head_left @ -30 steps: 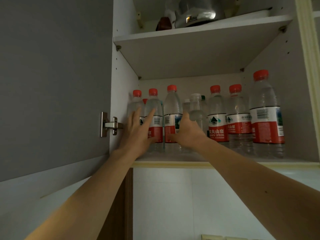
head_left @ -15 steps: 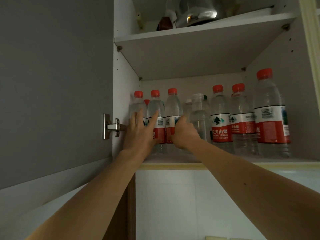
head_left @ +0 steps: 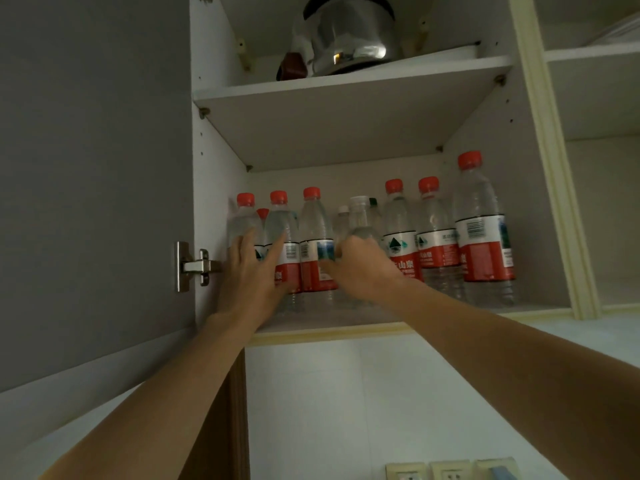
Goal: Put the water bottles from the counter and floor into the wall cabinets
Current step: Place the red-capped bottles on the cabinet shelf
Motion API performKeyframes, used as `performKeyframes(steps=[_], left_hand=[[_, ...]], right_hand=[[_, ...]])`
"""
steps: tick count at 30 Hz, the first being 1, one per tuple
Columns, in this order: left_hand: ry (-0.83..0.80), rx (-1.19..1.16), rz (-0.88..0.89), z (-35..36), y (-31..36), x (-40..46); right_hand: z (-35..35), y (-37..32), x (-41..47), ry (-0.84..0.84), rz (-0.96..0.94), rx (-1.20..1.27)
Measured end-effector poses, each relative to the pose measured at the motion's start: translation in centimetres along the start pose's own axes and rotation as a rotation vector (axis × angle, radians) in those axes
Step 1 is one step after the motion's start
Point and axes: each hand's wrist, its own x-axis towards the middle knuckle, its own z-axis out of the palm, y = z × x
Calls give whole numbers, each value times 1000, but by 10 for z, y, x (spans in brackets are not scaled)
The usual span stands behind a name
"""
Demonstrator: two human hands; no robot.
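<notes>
Hands barely moved since a second ago: left hand (head_left: pixel 250 271) flat, fingers (head_left: pixel 281 244) straight, steadying bottles (head_left: pixel 284 251) at shelf (head_left: pixel 346 329) left end; right hand (head_left: pixel 360 263) curled round bottle (head_left: pixel 317 251) (grip partly hidden). Tidying, not loading.

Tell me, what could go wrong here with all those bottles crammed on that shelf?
The left hand presses flat against the leftmost bottles while the right hand works among the middle ones; a hard shove could topple the tightly packed row like dominoes. The tall bottle on the right stands near the shelf's front edge and might fall out.
</notes>
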Motion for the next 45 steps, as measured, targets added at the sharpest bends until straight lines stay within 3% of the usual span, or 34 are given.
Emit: performKeyframes(steps=[5,7,12,18,34,40,45], left_hand=[[161,-152,140,-5,46,12],[130,-173,227,-6,73,24],[-56,-93,270,1,114,56],[-197,72,248,12,113,78],[-214,114,281,15,98,90],[-176,121,291,18,98,85],[-137,119,245,11,106,80]], right_hand=[[-37,44,-25,241,-24,-119],[-40,54,-32,308,-60,-139],[-31,66,-43,251,-92,-95],[-28,73,-40,272,-50,8],[-34,77,-46,437,-32,170],[-36,72,-57,624,-159,123],[-52,87,-70,800,-198,-106]])
